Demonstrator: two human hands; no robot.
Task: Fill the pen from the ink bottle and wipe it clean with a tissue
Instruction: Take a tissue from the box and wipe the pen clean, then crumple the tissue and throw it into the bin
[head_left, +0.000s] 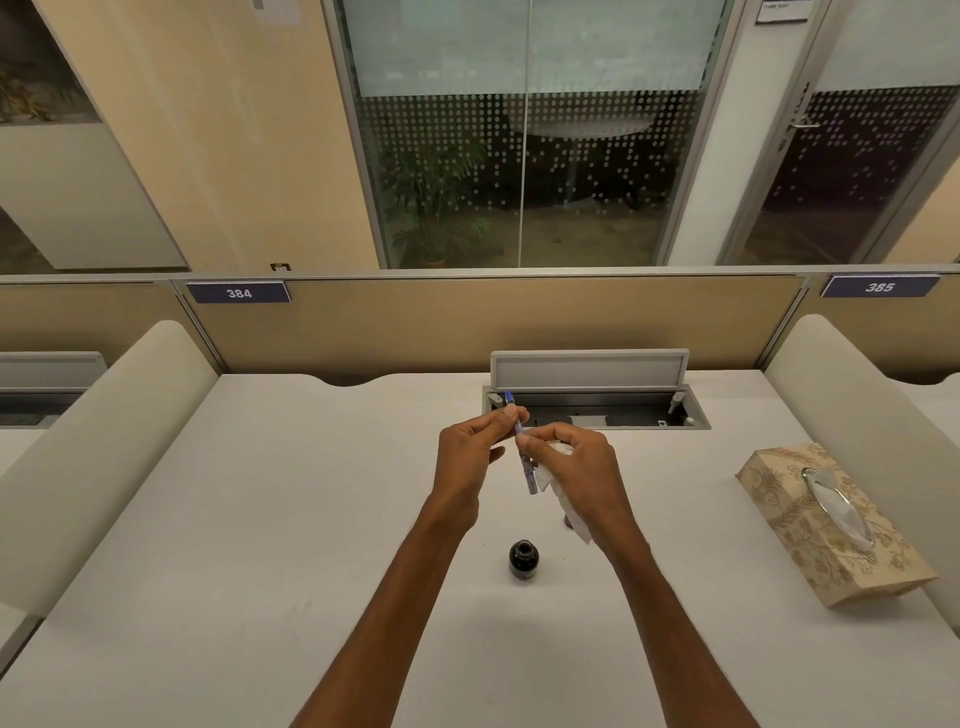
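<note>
the pen (522, 447), a slim blue-and-clear barrel, is held nearly upright above the table (260, 519) between both hands. the left hand (467, 457) pinches its upper part with clenched fingers (511, 413); the right hand (576, 467) grips lower down, its fingers closed on the pen and on a crumpled white tissue (563, 499) that hangs below the palm. beneath them the ink bottle (523, 558), small, round, dark glass, stands open on the smooth white table. to the right lies a beige patterned tissue box (831, 525). behind is an open cable tray (597, 405), a tan partition and dotted glass.
</note>
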